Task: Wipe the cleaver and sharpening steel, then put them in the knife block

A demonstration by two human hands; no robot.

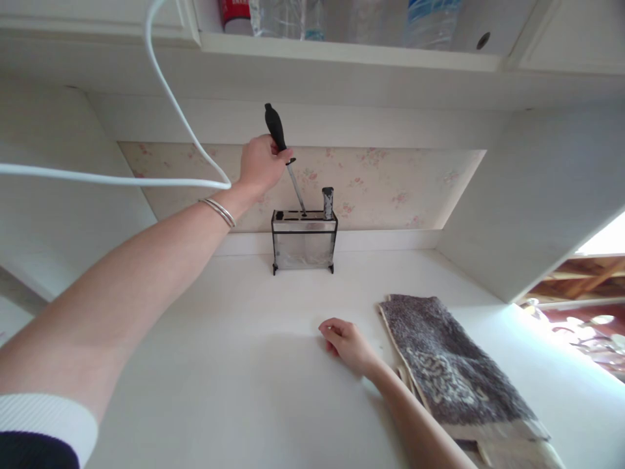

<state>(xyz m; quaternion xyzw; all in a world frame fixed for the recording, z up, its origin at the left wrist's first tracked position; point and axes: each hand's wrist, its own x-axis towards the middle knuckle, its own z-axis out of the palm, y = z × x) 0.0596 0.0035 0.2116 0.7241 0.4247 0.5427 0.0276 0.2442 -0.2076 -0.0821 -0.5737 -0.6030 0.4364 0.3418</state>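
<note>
Pinched at the lower end of its black handle, a honing steel (275,124) is in my left hand (261,163). Its thin metal rod slants down, and the tip meets a hole in the top of the knife block (303,227); how deep it goes I cannot tell. The block is a narrow holder with clear-looking sides and a black frame. One worn black knife handle (327,203) sticks up from its right end. My right hand (346,340) rests on the white counter in front of the block, fingers curled in, with nothing visible in them.
A folded grey-brown towel (444,358) lies on the counter at the right. From upper left, a white cable (180,114) loops across near my left wrist. Overhead, an open cabinet shelf (342,49) holds wrapped bottles (432,23) and a red container (237,13).
</note>
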